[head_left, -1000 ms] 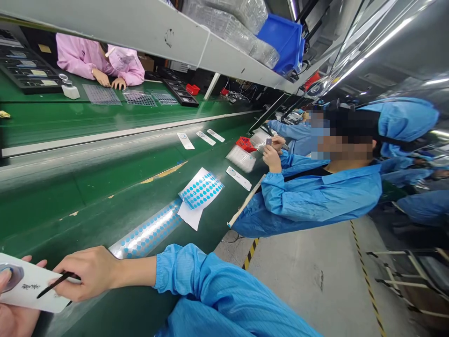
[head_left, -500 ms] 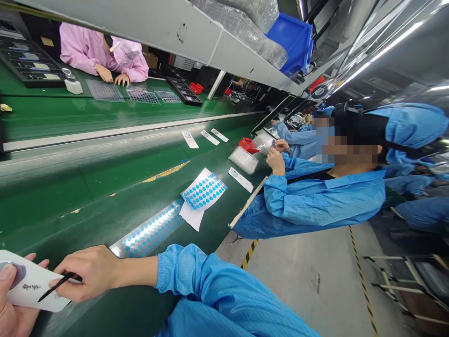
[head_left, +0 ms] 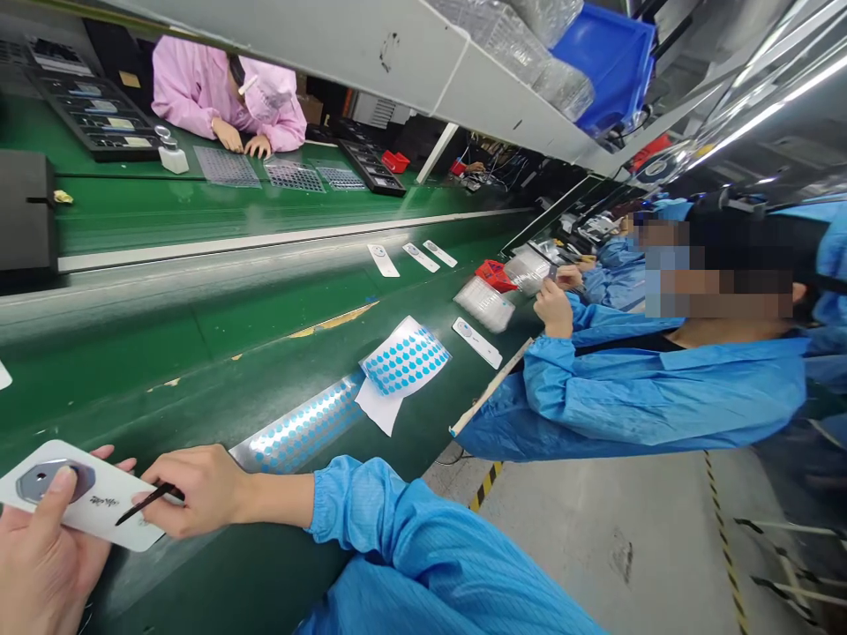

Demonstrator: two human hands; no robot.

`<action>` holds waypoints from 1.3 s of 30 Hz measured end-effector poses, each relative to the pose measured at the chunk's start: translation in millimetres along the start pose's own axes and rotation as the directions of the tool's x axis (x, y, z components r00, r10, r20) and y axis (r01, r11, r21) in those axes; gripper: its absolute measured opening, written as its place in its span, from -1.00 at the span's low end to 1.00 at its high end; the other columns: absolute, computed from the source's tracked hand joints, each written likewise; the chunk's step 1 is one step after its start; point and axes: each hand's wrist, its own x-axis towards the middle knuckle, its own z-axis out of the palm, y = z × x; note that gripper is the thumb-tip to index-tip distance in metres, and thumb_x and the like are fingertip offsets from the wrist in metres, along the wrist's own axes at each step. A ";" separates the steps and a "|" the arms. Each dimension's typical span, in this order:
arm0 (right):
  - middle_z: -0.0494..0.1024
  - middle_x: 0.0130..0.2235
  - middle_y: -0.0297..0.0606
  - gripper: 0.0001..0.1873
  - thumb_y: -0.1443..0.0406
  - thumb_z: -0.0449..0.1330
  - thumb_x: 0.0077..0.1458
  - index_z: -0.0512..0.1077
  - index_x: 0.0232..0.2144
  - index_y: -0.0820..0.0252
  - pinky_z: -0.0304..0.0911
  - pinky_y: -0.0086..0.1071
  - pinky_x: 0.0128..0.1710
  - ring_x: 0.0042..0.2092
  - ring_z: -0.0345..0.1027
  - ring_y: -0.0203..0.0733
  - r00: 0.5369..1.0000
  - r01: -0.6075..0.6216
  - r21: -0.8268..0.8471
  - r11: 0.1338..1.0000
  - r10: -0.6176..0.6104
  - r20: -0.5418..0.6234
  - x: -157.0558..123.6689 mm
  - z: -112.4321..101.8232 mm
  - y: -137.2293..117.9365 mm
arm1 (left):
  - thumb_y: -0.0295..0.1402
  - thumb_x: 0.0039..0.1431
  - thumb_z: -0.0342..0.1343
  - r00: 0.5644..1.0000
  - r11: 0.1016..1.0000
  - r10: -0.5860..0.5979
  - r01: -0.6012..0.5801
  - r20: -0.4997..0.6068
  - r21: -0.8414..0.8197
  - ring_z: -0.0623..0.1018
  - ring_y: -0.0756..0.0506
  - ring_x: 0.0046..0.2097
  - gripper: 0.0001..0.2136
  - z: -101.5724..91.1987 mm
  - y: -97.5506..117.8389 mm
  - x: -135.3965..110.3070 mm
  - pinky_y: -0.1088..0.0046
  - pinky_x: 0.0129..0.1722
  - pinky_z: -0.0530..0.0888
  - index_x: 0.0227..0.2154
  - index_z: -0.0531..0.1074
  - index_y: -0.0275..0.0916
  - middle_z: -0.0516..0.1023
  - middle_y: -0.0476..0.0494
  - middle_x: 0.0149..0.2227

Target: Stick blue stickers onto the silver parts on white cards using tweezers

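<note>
At the lower left, my left hand [head_left: 49, 551] holds a white panel [head_left: 109, 516] with rounded corners. The panel carries a grey oval insert [head_left: 46, 481] with a small dark hole, and dark lettering; my left thumb rests on the insert. Black tweezers [head_left: 149, 501] are pinched in my right hand [head_left: 198, 489], their tip just over the panel by the lettering. Fingers of my right hand are also at the panel's right end. Beyond my right wrist lies a clear sheet of blue drop-shaped stickers [head_left: 297, 432]. Another such blue sticker sheet [head_left: 407, 357] lies on white paper [head_left: 380, 406].
Similar white panels [head_left: 476, 342] lie along the green bench [head_left: 218, 353]. A red bin [head_left: 496, 275] and a clear plastic tray [head_left: 486, 304] stand near a co-worker in blue [head_left: 648, 379]. Across the bench sits a person in pink [head_left: 191, 88]. A grey shelf beam [head_left: 318, 48] crosses above.
The whole scene has shifted right in view, bringing more of the panel and my left hand into sight. My left thumb still presses the grey insert; the tweezers stay over the panel.
</note>
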 end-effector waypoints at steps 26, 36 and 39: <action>0.48 -0.43 -0.38 -0.89 0.33 0.19 0.32 0.43 -0.32 0.10 0.13 -0.36 -0.45 -0.49 0.25 -0.27 0.958 0.185 0.328 0.926 -0.096 -0.270 -33.6 -12.0 -5.3 | -0.19 0.21 0.48 0.979 0.967 0.112 -0.069 0.169 -0.244 0.81 -0.31 -0.17 -0.41 -0.3 -25.3 -13.0 0.15 -0.18 0.79 0.18 0.35 -0.19 0.76 -0.31 0.01; 0.52 -0.42 -0.33 -0.86 0.23 0.20 0.32 0.48 -0.31 0.11 0.12 -0.34 -0.47 -0.49 0.23 -0.26 0.974 0.087 0.404 0.911 0.008 -0.227 -33.9 -13.6 -7.4 | -0.13 0.16 0.51 0.982 0.967 0.078 -0.032 0.174 -0.254 0.80 -0.36 -0.13 -0.39 3.3 -20.3 -15.2 0.04 -0.10 0.76 0.13 0.34 -0.21 0.76 -0.29 -0.07; 0.51 -0.45 -0.34 -0.81 0.18 0.25 0.30 0.49 -0.35 0.12 0.13 -0.35 -0.48 -0.49 0.23 -0.27 0.977 0.032 0.447 0.894 0.067 -0.203 -35.4 -14.2 -12.4 | -0.12 0.18 0.49 0.982 0.969 0.077 -0.033 0.171 -0.245 0.80 -0.30 -0.16 -0.40 2.7 -26.4 -14.7 0.12 -0.12 0.74 0.13 0.34 -0.21 0.76 -0.25 -0.10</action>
